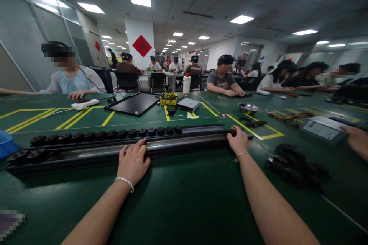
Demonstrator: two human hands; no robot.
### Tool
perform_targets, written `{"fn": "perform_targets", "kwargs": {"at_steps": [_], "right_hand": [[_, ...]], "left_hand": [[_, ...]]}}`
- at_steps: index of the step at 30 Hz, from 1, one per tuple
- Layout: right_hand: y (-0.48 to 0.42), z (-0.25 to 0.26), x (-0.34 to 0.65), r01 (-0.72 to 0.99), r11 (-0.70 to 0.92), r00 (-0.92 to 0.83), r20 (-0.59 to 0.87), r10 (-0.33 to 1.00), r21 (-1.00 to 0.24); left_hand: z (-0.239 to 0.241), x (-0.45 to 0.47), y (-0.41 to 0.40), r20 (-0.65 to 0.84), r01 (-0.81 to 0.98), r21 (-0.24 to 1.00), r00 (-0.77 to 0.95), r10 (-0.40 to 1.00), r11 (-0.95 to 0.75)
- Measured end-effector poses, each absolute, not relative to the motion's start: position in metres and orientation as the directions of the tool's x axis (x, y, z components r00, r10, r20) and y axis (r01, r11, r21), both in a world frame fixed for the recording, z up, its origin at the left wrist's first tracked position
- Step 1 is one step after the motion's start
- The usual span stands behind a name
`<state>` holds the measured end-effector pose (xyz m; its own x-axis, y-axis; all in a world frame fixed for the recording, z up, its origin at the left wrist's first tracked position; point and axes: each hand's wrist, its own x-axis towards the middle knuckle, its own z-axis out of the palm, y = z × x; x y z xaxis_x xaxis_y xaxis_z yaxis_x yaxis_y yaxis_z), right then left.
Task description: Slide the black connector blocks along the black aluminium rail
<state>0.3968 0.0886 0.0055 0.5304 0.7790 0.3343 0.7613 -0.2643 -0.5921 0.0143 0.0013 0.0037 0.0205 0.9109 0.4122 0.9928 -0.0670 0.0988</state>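
Note:
A long dark metal channel (184, 143) lies across the table before me, with a few black round-topped parts (36, 155) seated in its left end. My left hand (133, 162) grips its near wall around the middle, fingers over the edge and thumb in front. At the right end, my right hand (239, 141) is closed around a small black part (232, 132), mostly hidden by the fingers. Just behind lies a second channel (201, 127), carrying a row of similar black parts (115, 134). A blurred pile of black parts (296, 166) lies to the right.
Farther back are a flat black panel (135, 103), a yellow box with cables (168, 98), a grey metal box (188, 104), a white bottle (186, 85) and a metal bowl (248, 107). Another person's hand (358, 138) touches a silver box (324, 128) at right. A blue bin (7, 145) stands left.

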Motion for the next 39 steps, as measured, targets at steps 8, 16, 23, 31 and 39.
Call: {"fn": "perform_targets", "kwargs": {"at_steps": [8,16,23,31,39], "right_hand": [[0.09,0.001,0.405,0.799,-0.262,0.502,0.361,0.786,-0.542],[0.092,0.0,0.408,0.782,-0.243,0.51,0.363,0.78,-0.574],[0.093,0.0,0.407,0.774,-0.231,0.52,0.384,0.763,-0.589],[0.093,-0.005,0.416,0.742,-0.29,0.598,0.4,0.694,-0.605],[0.096,-0.008,0.419,0.683,-0.359,0.663,0.334,0.67,-0.636]], "left_hand": [[0.002,0.012,0.002,0.421,0.994,0.078,0.04,0.906,-0.08],[0.006,0.013,0.002,0.402,0.993,0.089,0.033,0.915,-0.075],[0.002,0.012,0.003,0.422,0.993,0.082,0.039,0.906,-0.081],[0.0,0.01,0.003,0.448,0.995,0.05,0.054,0.892,-0.086],[0.001,0.011,0.003,0.441,0.995,0.049,0.053,0.896,-0.083]]}}
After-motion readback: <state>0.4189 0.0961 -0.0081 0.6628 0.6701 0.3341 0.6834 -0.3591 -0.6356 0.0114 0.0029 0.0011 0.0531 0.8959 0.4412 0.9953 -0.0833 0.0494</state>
